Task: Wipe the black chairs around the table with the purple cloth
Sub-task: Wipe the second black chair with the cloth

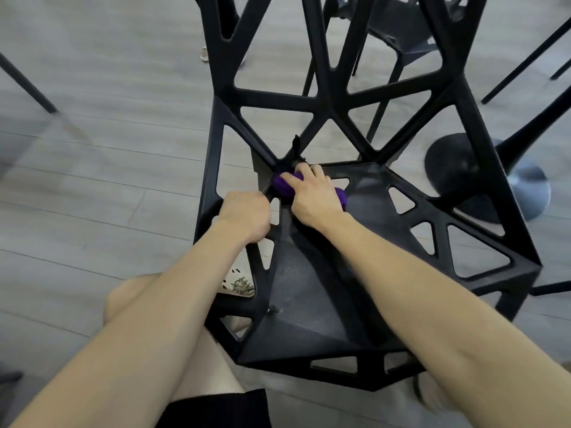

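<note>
A black chair (309, 304) with triangular cut-outs fills the middle of the view, its seat below me and its open-frame back rising away. My right hand (312, 197) presses a bunched purple cloth (282, 185) against the back edge of the seat, where the seat meets the backrest struts. The cloth shows on both sides of the hand. My left hand (244, 216) is closed around the chair's left frame bar, just left of the cloth.
A second black chair (398, 32) stands beyond the backrest. A round black table base (454, 180) sits on the grey plank floor at the right. Thin black legs (24, 81) cross the far left. My bare knee is at lower left.
</note>
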